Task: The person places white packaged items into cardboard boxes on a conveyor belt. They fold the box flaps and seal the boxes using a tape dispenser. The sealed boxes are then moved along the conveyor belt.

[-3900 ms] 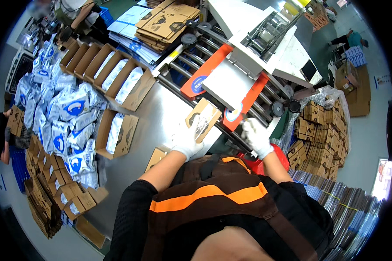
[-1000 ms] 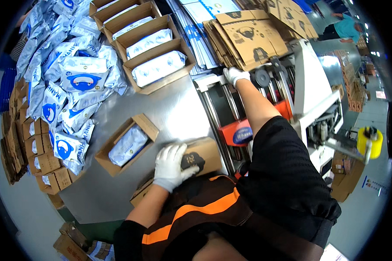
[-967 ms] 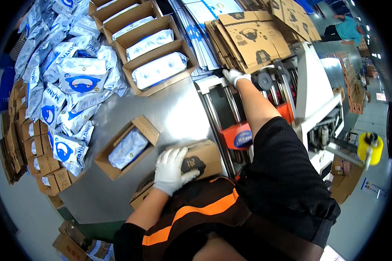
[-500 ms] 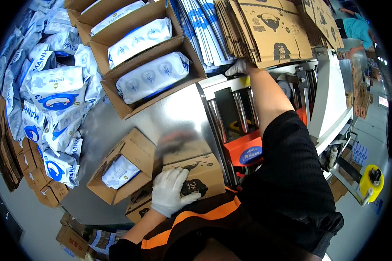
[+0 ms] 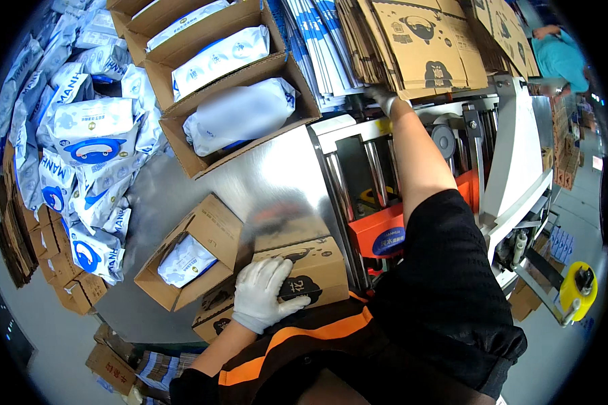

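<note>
My left hand, in a white glove, lies on a brown cardboard box near my body, fingers stretched over it and thumb apart. Close to that hand, an open carton lies tilted with a white-and-blue soft pack inside. My right hand, also gloved, reaches forward to the lower edge of the upright flattened cartons. Its fingers are mostly hidden among the carton edges, so their grip does not show.
White-and-blue packs are heaped at left. Open cartons holding packs stand in a row at the back. A roller machine with a red panel sits at right, beside the metal table. A person in teal is far right.
My right hand has shifted slightly right and in against the lower edge of the flattened cartons, its fingers now less visible. My left hand stays on the box.
</note>
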Available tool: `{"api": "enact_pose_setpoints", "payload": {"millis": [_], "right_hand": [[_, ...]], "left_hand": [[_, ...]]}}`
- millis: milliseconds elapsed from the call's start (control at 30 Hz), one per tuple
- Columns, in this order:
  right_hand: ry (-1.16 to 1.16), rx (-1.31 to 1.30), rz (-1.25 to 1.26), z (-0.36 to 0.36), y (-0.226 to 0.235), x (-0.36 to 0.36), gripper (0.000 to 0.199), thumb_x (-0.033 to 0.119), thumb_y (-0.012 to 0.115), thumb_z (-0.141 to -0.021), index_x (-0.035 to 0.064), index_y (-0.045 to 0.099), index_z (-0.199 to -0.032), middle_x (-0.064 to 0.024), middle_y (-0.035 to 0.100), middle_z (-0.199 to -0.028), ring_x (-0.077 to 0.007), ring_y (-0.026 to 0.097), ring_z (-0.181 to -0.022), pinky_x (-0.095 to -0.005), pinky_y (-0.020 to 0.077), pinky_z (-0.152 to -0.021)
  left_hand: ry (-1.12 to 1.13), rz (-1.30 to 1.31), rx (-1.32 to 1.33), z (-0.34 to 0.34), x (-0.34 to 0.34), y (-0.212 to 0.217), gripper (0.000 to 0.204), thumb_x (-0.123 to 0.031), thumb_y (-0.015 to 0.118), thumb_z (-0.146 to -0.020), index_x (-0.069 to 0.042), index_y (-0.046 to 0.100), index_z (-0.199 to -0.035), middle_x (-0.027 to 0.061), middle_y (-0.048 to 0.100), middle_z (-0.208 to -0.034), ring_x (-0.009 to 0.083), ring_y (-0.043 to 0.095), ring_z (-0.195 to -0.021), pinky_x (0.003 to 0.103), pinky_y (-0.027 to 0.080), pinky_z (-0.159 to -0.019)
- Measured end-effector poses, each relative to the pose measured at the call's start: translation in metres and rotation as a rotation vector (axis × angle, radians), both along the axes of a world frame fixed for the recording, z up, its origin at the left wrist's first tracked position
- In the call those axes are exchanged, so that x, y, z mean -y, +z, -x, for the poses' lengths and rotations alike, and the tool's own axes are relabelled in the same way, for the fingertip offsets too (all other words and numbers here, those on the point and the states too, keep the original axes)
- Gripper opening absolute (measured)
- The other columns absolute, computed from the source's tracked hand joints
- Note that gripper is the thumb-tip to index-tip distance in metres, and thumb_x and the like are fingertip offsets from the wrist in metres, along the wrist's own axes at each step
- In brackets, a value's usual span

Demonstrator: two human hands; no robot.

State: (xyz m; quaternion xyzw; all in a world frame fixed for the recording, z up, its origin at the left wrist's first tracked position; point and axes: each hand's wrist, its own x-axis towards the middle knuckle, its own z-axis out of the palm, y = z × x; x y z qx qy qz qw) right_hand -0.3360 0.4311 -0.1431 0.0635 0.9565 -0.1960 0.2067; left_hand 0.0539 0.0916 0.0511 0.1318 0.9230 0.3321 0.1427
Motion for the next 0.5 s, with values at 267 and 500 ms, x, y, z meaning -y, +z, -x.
{"api": "enact_pose_setpoints", "payload": {"millis": [267, 500], "right_hand": [[0.102, 0.192, -0.519, -0.007, -0.012, -0.009, 0.076, 0.038, 0.074, -0.080, 0.0064, 0.053, -0.146, -0.0210, 0.054, -0.150, -0.0361, 0.053, -0.136, -0.0430, 0.0415, -0.115], [0.202, 0.185, -0.408, -0.025, 0.048, 0.028, 0.096, 0.078, 0.052, -0.086, -0.0020, 0.058, -0.140, -0.0292, 0.053, -0.147, -0.0383, 0.052, -0.138, -0.0438, 0.0420, -0.113]], "left_hand": [[-0.020, -0.041, 0.017, 0.007, 0.005, -0.003, 0.075, -0.056, 0.084, -0.072, -0.004, 0.066, -0.123, 0.0163, 0.069, -0.117, 0.0343, 0.065, -0.109, 0.047, 0.050, -0.095], [-0.020, -0.078, 0.016, 0.005, 0.006, -0.006, 0.076, -0.052, 0.086, -0.071, -0.003, 0.064, -0.125, 0.0153, 0.068, -0.117, 0.0340, 0.065, -0.109, 0.047, 0.050, -0.094]]}}
